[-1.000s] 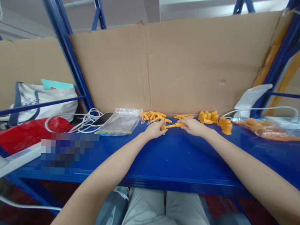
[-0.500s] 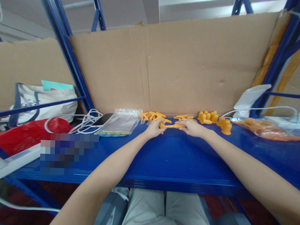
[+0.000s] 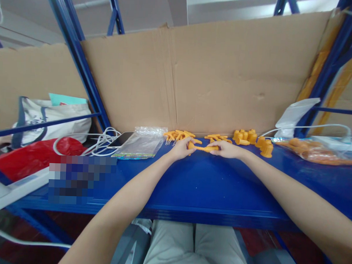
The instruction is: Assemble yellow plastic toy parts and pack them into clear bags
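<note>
Between my two hands, an orange plastic piece with a thin ribbed shaft (image 3: pixel 203 148) lies roughly level above the blue table. My left hand (image 3: pixel 182 148) is closed on its left end, with the fingers hiding part of it. The thicker right end is gripped by my right hand (image 3: pixel 227 149), thumb and fingers pinched around it. Just behind my left hand are several orange parts with small metal chains (image 3: pixel 178 135). More orange parts (image 3: pixel 216 137) lie behind my right hand. Short orange cylinder-like pieces (image 3: pixel 245 136) stand to the right.
A clear plastic bag (image 3: pixel 143 145) and a dark phone-like device (image 3: pixel 122 139) lie left, by white cables (image 3: pixel 102 142). Farther left are a red bag (image 3: pixel 39 158) and a cloth tote (image 3: pixel 58 120). A bag of orange parts (image 3: pixel 314 151) lies right. Cardboard (image 3: pixel 212 79) walls the back.
My right fingers have shifted slightly on the orange piece, and its right end shows more. My left hand keeps its grip. At far left, more of another person's arm shows.
</note>
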`<action>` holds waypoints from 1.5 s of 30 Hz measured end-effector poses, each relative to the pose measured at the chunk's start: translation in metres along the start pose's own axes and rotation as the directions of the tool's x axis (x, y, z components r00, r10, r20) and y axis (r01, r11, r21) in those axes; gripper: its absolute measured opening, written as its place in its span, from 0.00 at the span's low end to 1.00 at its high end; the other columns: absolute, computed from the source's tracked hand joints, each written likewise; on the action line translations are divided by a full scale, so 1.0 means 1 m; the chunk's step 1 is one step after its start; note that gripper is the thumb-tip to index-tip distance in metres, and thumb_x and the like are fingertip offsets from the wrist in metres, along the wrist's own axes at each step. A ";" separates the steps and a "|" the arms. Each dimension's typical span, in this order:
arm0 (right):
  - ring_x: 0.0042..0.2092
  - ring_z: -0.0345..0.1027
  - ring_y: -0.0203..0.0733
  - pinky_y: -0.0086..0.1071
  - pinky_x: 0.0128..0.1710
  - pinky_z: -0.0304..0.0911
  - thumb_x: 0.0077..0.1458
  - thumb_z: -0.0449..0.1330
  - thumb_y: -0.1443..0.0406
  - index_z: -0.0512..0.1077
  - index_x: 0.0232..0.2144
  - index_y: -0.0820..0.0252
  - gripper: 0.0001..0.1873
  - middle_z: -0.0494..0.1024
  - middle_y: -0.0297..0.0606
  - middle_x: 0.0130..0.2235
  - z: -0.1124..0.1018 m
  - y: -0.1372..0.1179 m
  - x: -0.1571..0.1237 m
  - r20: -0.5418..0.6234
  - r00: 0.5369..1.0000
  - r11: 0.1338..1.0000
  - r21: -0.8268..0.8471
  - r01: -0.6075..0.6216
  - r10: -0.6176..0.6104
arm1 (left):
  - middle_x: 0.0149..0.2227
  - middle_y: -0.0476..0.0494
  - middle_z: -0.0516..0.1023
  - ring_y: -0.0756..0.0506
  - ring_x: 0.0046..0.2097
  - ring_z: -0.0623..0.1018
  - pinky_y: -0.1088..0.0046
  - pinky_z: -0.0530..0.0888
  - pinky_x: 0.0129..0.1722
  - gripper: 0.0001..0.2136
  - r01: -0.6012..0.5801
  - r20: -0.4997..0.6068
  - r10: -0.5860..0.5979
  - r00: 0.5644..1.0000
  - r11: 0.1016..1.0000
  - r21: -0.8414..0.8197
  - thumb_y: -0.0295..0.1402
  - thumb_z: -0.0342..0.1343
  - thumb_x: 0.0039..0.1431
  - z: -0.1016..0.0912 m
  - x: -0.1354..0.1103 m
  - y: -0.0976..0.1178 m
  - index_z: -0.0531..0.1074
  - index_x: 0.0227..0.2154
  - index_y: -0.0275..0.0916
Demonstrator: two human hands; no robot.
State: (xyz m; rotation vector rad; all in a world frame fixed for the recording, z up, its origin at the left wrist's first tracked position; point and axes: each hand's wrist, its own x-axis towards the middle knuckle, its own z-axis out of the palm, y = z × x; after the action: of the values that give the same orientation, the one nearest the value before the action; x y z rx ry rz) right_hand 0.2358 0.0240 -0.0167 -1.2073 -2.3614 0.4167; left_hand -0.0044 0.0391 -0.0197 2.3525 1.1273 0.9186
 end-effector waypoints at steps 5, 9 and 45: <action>0.36 0.74 0.38 0.36 0.40 0.73 0.54 0.61 0.66 0.70 0.51 0.59 0.21 0.77 0.43 0.44 -0.002 0.005 -0.001 -0.050 0.992 0.935 0.341 -0.095 0.119 | 0.20 0.57 0.68 0.54 0.18 0.70 0.81 0.67 0.18 0.13 0.145 -0.009 -0.145 0.989 0.989 0.039 0.29 0.57 0.58 -0.004 -0.002 0.005 0.66 0.45 0.38; 0.36 0.75 0.37 0.38 0.44 0.73 0.54 0.63 0.67 0.71 0.45 0.60 0.15 0.77 0.41 0.42 -0.005 0.004 -0.004 -0.049 0.977 0.825 0.546 -0.147 0.206 | 0.19 0.57 0.67 0.53 0.19 0.72 0.81 0.68 0.18 0.11 0.207 -0.017 -0.207 0.978 0.978 0.038 0.27 0.58 0.57 -0.002 -0.003 0.006 0.66 0.43 0.38; 0.19 0.66 0.32 0.23 0.14 0.57 0.60 0.54 0.49 0.66 0.42 0.56 0.18 0.79 0.37 0.29 -0.003 -0.011 -0.007 0.181 0.894 0.591 0.693 -0.412 0.411 | 0.16 0.60 0.65 0.54 0.16 0.70 0.85 0.64 0.15 0.09 0.154 -0.051 -0.157 0.986 0.986 -0.059 0.25 0.57 0.55 0.004 -0.003 0.003 0.64 0.37 0.38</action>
State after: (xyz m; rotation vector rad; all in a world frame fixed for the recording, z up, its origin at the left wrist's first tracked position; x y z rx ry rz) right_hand 0.2336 0.0126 -0.0112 -1.3036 -1.5759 1.3579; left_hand -0.0011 0.0347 -0.0219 2.1725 1.2705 0.9511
